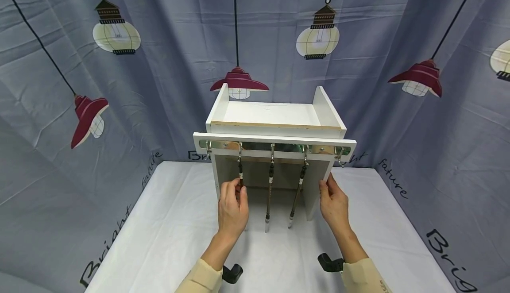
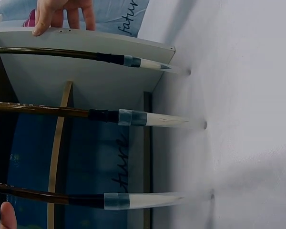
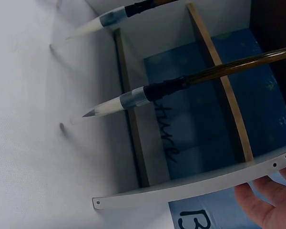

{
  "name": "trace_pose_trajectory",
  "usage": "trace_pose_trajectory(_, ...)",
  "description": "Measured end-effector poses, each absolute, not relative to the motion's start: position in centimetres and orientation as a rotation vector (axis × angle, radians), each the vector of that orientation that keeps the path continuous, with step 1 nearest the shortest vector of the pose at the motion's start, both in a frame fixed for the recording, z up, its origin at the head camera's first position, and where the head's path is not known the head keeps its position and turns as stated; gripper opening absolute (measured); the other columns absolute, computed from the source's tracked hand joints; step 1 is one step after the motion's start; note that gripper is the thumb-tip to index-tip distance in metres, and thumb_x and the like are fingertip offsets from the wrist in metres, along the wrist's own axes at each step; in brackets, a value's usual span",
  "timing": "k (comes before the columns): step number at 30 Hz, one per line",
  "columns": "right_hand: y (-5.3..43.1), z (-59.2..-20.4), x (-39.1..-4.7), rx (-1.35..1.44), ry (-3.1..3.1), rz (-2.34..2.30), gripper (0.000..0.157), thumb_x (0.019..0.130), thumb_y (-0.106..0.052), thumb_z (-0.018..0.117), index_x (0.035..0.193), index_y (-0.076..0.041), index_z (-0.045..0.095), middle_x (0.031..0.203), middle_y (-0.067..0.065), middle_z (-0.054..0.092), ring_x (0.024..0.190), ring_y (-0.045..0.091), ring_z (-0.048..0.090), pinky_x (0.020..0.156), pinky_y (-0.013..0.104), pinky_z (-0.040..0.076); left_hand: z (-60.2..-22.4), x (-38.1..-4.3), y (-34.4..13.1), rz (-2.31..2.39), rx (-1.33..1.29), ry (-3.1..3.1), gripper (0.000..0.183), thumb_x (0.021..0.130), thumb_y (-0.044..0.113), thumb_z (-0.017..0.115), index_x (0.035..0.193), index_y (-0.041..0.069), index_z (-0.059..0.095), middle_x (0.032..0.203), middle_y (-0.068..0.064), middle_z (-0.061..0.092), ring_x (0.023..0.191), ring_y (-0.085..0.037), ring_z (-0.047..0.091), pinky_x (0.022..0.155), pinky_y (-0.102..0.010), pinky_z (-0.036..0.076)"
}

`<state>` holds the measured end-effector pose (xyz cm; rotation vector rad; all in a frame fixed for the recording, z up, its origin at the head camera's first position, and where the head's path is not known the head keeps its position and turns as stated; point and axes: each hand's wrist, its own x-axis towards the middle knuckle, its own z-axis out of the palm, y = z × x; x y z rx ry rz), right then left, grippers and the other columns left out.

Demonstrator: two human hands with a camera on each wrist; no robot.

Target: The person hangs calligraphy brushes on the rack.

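Observation:
A white rack (image 1: 275, 130) stands on the table, with a metal hook strip (image 1: 259, 147) along its front. Three brushes with dark handles and pale tips hang from its hooks: a left brush (image 2: 117, 201), a middle brush (image 1: 268, 191) and a right brush (image 1: 296, 195). My left hand (image 1: 233, 206) pinches the upper handle of the left brush, just under its hook. At the other side, my right hand (image 1: 334, 202) holds the front edge of the rack's right side panel (image 3: 200, 188). Its thumb lies at the front and its fingers go round the outer face.
A white cloth covers the table (image 1: 183, 217). Behind it hangs a blue-grey curtain (image 1: 167, 85) printed with lamps. The outermost hooks hold no brush. A wooden-edged crossbar (image 2: 59, 143) spans the rack's open back. Black wrist mounts (image 1: 232, 274) sit below both hands.

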<state>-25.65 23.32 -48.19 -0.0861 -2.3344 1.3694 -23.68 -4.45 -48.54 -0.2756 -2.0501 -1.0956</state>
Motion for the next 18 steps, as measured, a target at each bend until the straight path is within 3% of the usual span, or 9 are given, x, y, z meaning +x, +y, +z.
trace_pose_trajectory(11, 23.3, -48.1, -25.9, -0.077, -2.354, 1.377, 0.057, 0.112, -0.033, 0.045, 0.162, -0.011, 0.032, 0.156, 0.023, 0.048, 0.131, 0.043, 0.059, 0.099, 0.057, 0.053, -48.8, -23.6, -5.2, -1.063, -0.272, -2.078, 0.031, 0.101, 0.018, 0.065, 0.129, 0.004, 0.061, 0.103, -0.008, 0.057, 0.084, -0.014, 0.057, 0.066, -0.025, 0.05)
trace_pose_trajectory(18, 23.8, -47.8, -25.8, -0.035, -2.348, 1.407, 0.055, 0.111, -0.03, 0.049, 0.161, -0.012, 0.035, 0.156, 0.019, 0.049, 0.132, 0.039, 0.06, 0.098, 0.049, 0.054, -48.8, -23.6, -7.3, -1.013, -0.317, -2.11, 0.04, 0.1, 0.022, 0.066, 0.135, 0.006, 0.058, 0.111, -0.013, 0.059, 0.088, -0.019, 0.058, 0.067, -0.028, 0.05)
